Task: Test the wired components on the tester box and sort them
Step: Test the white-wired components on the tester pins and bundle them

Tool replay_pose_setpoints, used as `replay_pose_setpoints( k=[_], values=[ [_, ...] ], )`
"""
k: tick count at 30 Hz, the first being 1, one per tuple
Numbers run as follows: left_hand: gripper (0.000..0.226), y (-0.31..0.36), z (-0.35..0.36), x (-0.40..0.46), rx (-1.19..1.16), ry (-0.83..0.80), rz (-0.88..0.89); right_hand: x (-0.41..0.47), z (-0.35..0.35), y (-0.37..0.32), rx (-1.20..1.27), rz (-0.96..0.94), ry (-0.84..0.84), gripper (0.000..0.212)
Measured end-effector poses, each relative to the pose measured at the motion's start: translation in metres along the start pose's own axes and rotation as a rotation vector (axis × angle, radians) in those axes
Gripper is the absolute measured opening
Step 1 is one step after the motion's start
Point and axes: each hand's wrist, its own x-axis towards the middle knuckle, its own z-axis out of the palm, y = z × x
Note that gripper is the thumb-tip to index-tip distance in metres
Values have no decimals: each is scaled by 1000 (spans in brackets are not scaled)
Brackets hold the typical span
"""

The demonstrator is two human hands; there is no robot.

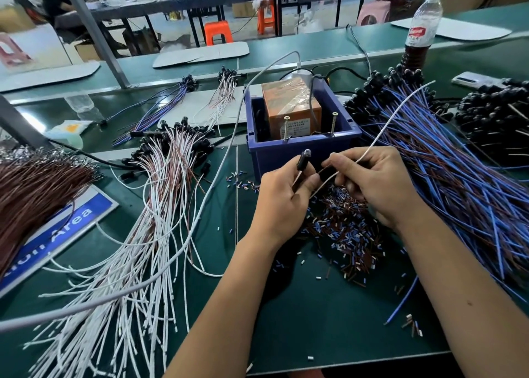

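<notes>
Just in front of the tester box (300,145), the left hand (282,197) pinches one component (303,161) while the right hand (375,183) grips its wires. White-wired pile (160,177) lies left, apparently sorted; blue-wired pile (458,160) right seemingly awaits testing.

Matt green mat (315,320), blue plastic bin (303,148), glossy taped orange box (289,105)

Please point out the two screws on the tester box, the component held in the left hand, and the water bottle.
Left screw (286,127), head view, on its shaft.
Right screw (333,124), head view, on its shaft.
Black wired component (303,162), head view, on its black body.
Water bottle (420,31), head view, on its label.
</notes>
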Motion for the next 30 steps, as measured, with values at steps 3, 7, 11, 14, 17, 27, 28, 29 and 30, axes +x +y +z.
replay_pose_setpoints(
  k=[3, 7, 11, 14, 17, 27, 28, 29, 30],
  values=[
    [14, 0, 1, -1, -19, -18, -10, -1, 2, 1, -1, -3, 33, 13],
    [14, 3, 2, -2, -51, -48, -31, -2, 6, 0, 24, -14, 110, 18],
    [13, 4, 0, -2, -104, -23, -55, 0, 0, -4, 115, -12, 204, 19],
    [13, 3, -1, -3, -153, -31, -107, 0, -5, -5, 128, -20, 194, 25],
    [14, 4, 0, -4, -150, -27, -114, 2, -7, -4, 158, 1, 291, 40],
    [13, 17, -8, 1, -582, 35, -124, -1, -6, -8, 290, 57, -112, 52],
    [11, 18, -9, 1, -636, 8, -124, -4, 1, -8, 215, 62, -245, 53],
    [10, 19, -10, 1, -685, -16, -128, -8, 7, -8, 130, 61, -343, 53],
    [9, 20, -9, 1, -734, -31, -142, -11, 12, -7, 42, 58, -406, 54]
  ],
)
